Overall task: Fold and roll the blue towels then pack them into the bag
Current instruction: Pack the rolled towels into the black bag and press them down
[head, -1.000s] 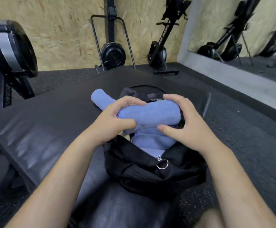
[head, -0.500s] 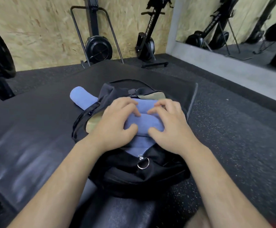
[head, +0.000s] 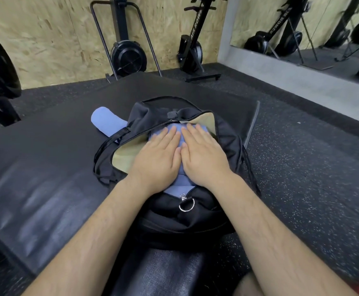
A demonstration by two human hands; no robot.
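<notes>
Towel (head: 178, 184) in bag (head: 170, 225); left grip (head: 157, 161), right grip (head: 204, 159) pressing.

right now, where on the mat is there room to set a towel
Bare black padded mat left of the black fabric bag, nearer than the rolled blue towel. Bag crowded: left hand and right hand press packed blue towels.

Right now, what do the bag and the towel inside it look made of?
Bag: black woven synthetic, likely nylon, matte with slight sheen; tan lining shows. Towel: blue soft cloth, perhaps terry or microfibre, matte, no shine; weave too blurred.
</notes>
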